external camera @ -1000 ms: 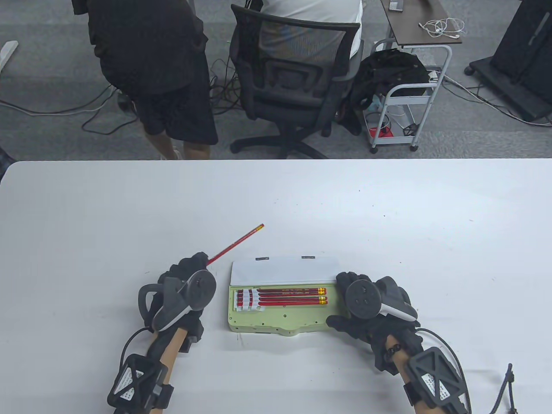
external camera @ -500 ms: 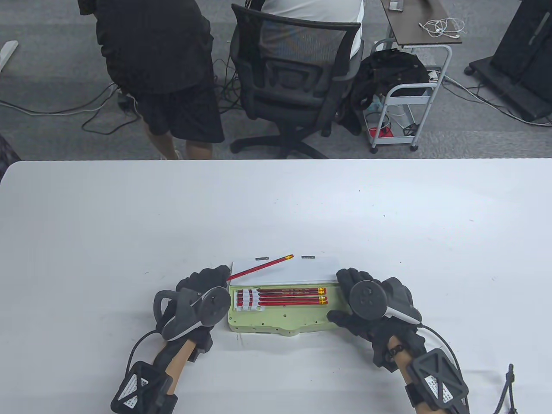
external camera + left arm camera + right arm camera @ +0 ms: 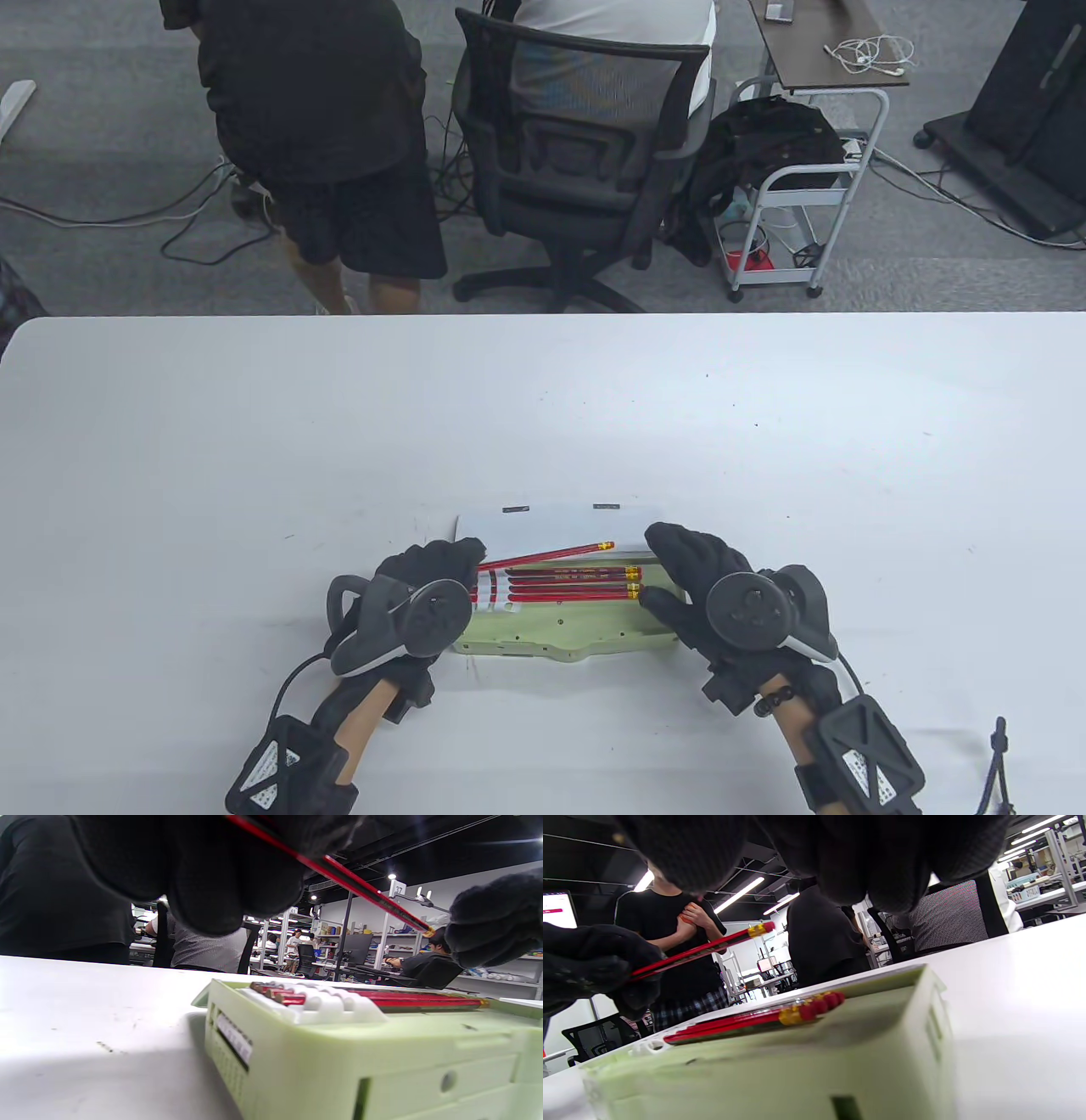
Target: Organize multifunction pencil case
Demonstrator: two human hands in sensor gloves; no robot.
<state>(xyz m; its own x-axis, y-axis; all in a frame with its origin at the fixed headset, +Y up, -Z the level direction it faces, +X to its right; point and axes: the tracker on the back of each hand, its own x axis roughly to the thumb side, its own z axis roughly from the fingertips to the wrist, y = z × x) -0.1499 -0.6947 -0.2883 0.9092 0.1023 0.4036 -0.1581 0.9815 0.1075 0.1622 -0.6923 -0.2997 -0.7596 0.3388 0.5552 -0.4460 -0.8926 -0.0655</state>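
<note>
A pale green pencil case (image 3: 568,632) lies open near the table's front edge, its white lid (image 3: 560,522) folded back. Three red pencils (image 3: 568,584) lie side by side in it, their tips under a white clip (image 3: 496,592). My left hand (image 3: 471,556) pinches a fourth red pencil (image 3: 547,554) by its tip end, slanted just above the others. In the left wrist view this pencil (image 3: 352,882) hangs clear above the case (image 3: 339,1060). My right hand (image 3: 687,569) hovers over the case's right end with loosely curved fingers, holding nothing. The pencil's eraser end (image 3: 761,928) is free.
The white table (image 3: 254,424) stretches wide to the left, right and back of the case. Beyond its far edge are an office chair (image 3: 577,170), a standing person (image 3: 314,127) and a white cart (image 3: 797,204). A black cord (image 3: 997,764) lies at the front right.
My left hand carried the red pencil rightward from the table's left onto the open case and lowered it. My right hand shifted up and left over the case's right end.
</note>
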